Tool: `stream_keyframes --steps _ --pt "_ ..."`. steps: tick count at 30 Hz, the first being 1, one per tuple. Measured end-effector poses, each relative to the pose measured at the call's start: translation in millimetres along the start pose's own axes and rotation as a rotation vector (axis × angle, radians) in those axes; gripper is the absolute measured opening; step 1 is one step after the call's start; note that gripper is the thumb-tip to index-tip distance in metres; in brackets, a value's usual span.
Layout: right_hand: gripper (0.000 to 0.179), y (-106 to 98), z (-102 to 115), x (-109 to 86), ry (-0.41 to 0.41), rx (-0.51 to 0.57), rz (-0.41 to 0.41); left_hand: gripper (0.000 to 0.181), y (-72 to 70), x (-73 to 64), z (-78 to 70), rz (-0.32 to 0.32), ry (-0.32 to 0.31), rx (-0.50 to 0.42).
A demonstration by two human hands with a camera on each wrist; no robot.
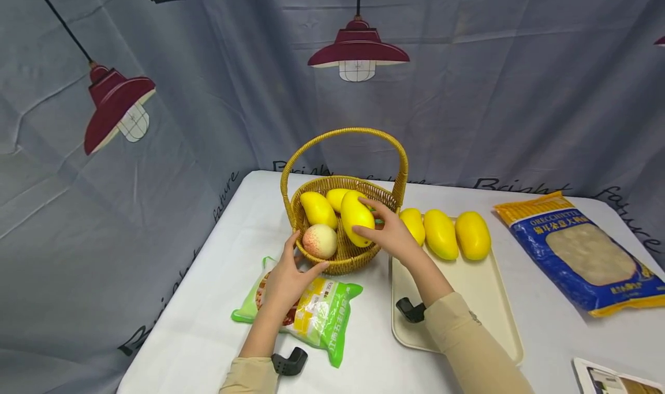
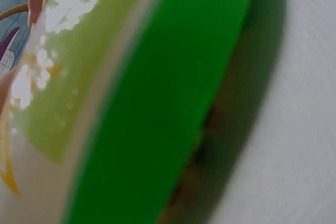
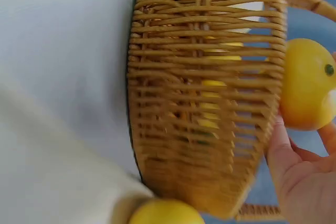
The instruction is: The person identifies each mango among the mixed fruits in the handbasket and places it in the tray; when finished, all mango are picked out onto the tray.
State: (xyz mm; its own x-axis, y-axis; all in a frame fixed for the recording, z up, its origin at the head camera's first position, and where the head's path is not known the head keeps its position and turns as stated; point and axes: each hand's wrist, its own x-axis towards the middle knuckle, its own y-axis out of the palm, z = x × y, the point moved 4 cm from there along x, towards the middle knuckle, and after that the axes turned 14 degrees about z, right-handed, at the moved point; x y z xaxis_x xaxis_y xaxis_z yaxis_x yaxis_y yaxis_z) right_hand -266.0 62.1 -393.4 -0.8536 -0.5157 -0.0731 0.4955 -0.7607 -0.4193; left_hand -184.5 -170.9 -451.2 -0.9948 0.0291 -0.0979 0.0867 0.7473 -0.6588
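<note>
In the head view, my right hand grips a yellow mango between thumb and fingers at the right side of the wicker basket. From the right wrist view, this mango shows above the basket's rim, its stem end facing the camera. My left hand is spread at the basket's front left rim, thumb along the front and fingers at the left. Inside the basket lie a peach, a mango at the left and another mango behind, partly hidden.
A green food bag lies under my left forearm, filling much of the left wrist view. Right of the basket, a cream tray bears three mangoes at its far end. Farther right are a blue orecchiette bag and a white-edged item.
</note>
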Motion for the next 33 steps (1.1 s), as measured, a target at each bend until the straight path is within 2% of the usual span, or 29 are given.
stream_keyframes --steps 3,7,11,16,23,33 --pt "0.07 -10 -1 -23.9 -0.02 0.096 -0.021 0.105 0.2 -0.7 0.3 -0.002 0.008 0.005" --pt "0.071 -25 -7 -60.7 -0.001 0.19 -0.061 0.106 -0.6 -0.8 -0.9 0.003 0.019 0.004" --pt "0.072 -32 -19 -94.1 0.062 0.26 -0.078 0.107 -2.0 -0.3 -1.7 0.004 0.019 -0.004" --pt "0.074 -27 -43 -122.4 0.171 0.335 -0.037 0.106 -0.8 1.2 -0.8 0.011 0.023 -0.014" --pt "0.075 -10 -71 -132.0 0.256 0.346 -0.01 0.107 1.1 1.6 2.1 0.021 0.004 -0.034" --pt "0.073 -5 -81 -129.1 0.295 0.328 -0.023 0.107 1.6 1.9 1.2 0.028 0.006 -0.02"
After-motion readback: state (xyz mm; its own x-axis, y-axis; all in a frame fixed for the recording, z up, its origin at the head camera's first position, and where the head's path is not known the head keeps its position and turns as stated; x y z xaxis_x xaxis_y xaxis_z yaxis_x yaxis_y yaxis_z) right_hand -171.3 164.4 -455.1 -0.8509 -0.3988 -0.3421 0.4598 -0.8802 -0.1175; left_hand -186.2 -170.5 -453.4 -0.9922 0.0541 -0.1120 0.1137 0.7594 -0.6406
